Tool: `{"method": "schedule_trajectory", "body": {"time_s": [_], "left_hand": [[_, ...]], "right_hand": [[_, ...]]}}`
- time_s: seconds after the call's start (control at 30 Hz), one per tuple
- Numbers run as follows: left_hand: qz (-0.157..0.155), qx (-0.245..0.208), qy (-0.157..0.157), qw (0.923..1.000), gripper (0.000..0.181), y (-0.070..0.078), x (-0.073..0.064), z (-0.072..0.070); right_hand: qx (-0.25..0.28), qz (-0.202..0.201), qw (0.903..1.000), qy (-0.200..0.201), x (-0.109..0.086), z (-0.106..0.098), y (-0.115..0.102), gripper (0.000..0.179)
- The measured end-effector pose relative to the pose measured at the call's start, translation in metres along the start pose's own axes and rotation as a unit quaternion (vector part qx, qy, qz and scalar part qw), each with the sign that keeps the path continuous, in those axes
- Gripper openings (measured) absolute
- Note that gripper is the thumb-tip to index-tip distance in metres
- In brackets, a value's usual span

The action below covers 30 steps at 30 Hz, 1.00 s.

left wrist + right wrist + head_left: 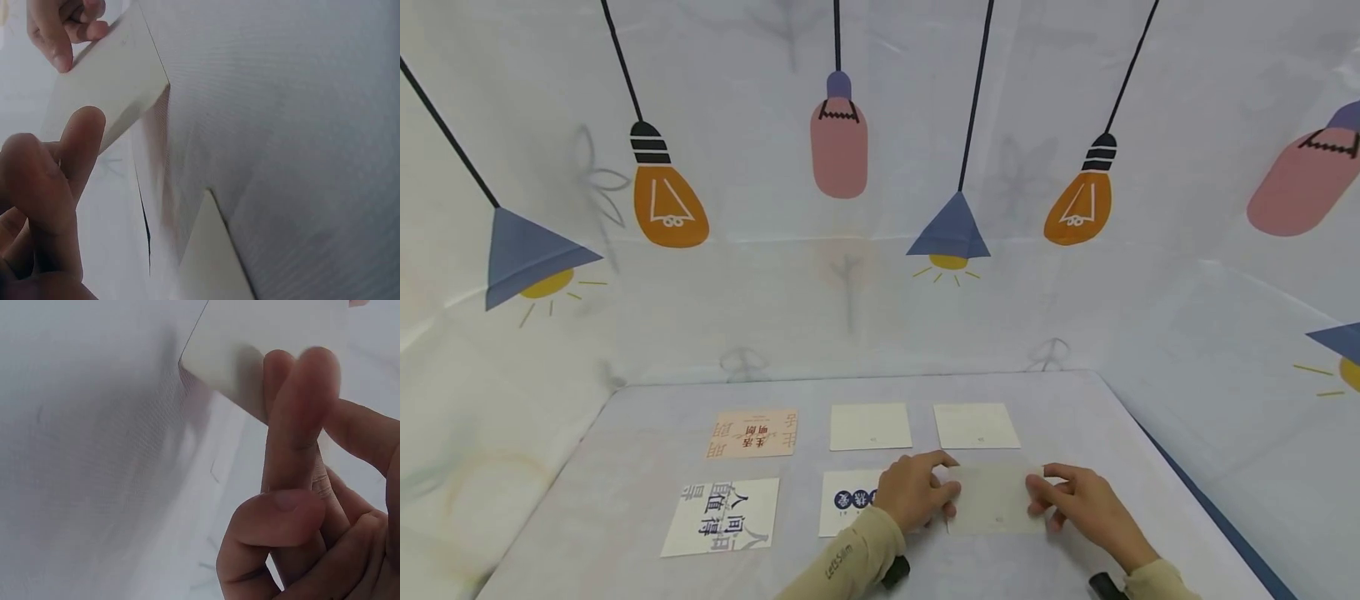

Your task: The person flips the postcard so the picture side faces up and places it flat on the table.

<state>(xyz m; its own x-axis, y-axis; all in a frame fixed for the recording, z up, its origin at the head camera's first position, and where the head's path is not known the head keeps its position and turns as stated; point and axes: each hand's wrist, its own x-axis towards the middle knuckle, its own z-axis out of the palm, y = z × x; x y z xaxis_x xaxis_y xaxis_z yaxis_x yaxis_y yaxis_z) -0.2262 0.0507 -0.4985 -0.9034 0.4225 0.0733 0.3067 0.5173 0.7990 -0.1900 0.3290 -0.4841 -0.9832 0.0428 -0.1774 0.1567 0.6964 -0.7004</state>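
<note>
A blank cream card [996, 500] spans the gap between the two hands at the front right of the table. My left hand [917, 490] pinches its left edge, while my right hand [1086, 508] pinches the right edge with the thumb on its face. The left wrist view shows the same card [115, 78] tilted, with the fingers at its edges. From the right wrist, the card [275, 328] stretches away beyond the fingertips. Beside the left hand lies a white card with blue circles [848, 500], its right part hidden by that hand.
Behind the hands lie two blank cards, one at the middle [870, 427] and one to the right [976, 426]. On the left are a peach card with red characters [752, 433] and a white card with blue characters [722, 517]. A lamp-patterned curtain [880, 308] backs the white table [617, 467].
</note>
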Motion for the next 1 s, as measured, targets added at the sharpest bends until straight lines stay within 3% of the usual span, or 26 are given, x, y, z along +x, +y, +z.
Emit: {"method": "schedule_trajectory", "body": {"time_s": [0.2, 0.33, 0.53, 0.77, 1.0], "left_hand": [[-0.011, -0.049, 0.005, 0.9987, 0.024, 0.001, 0.0, 0.0], [-0.023, -0.063, 0.005, 0.9978, 0.036, 0.0, 0.001, -0.001], [-0.025, -0.05, 0.013, 0.9983, 0.052, 0.001, 0.0, -0.002], [-0.014, -0.041, 0.02, 0.9989, 0.052, 0.004, -0.001, -0.004], [-0.005, -0.01, 0.028, 0.9995, 0.052, 0.007, -0.004, -0.005]], "right_hand": [[0.026, 0.01, 0.9996, -0.002, -0.002, -0.001, -0.004, 0.045], [0.052, 0.006, 0.9986, -0.007, -0.005, -0.003, -0.008, 0.041], [0.063, -0.003, 0.9979, -0.009, -0.007, -0.006, -0.009, 0.047], [0.074, -0.003, 0.9971, -0.019, -0.012, -0.01, -0.012, 0.051], [0.067, -0.034, 0.9962, -0.042, -0.015, -0.013, -0.01, 0.049]]}}
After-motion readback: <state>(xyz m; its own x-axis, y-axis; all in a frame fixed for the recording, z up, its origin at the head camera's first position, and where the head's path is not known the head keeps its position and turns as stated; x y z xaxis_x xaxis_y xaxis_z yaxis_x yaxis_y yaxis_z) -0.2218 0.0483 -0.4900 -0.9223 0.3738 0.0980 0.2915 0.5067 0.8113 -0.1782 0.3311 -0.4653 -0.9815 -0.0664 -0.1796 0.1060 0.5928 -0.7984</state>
